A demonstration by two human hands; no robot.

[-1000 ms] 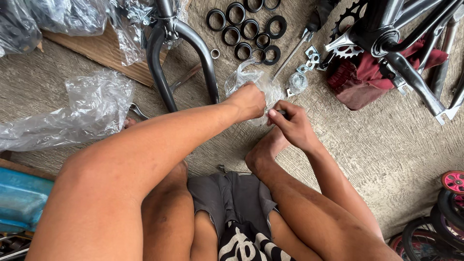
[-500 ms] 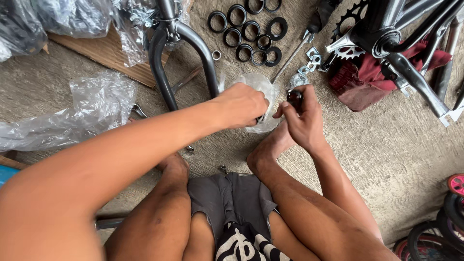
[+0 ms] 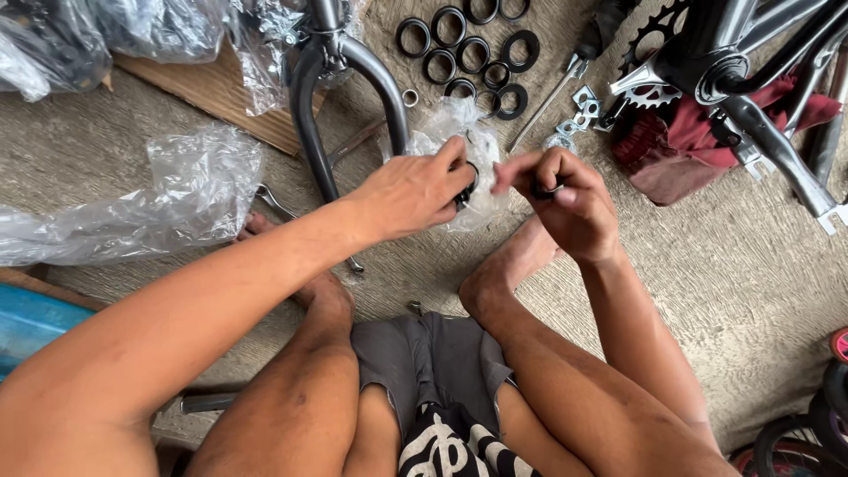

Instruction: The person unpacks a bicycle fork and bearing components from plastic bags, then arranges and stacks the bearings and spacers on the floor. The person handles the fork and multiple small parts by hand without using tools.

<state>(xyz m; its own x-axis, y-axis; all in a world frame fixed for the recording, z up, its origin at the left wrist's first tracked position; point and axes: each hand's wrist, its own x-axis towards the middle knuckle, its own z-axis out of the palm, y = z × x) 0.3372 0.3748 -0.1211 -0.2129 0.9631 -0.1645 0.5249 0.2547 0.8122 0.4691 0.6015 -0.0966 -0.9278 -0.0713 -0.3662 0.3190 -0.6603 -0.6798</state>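
My left hand (image 3: 415, 190) grips a small clear plastic bag (image 3: 459, 124) and pinches a black ring-shaped part at its edge. My right hand (image 3: 561, 199) is closed around a small dark metal part just to the right, its fingertips almost touching the left hand's. Both hands hover over the concrete floor, above my bare feet. Several black rings (image 3: 468, 49) lie in rows on the floor just beyond the bag. A grey bicycle fork (image 3: 340, 79) arches on the floor to the left of the bag.
A bicycle frame with crank and chainring (image 3: 707, 71) rests on a red cloth (image 3: 680, 150) at upper right. A screwdriver (image 3: 565, 75) and small metal brackets lie beside it. Crumpled clear plastic (image 3: 141, 203) and a wooden board (image 3: 203, 84) sit left. Wheels show at lower right.
Both hands have lifted and pulled slightly apart. The left hand has drawn the bag up and the right hand has closed around a small part.
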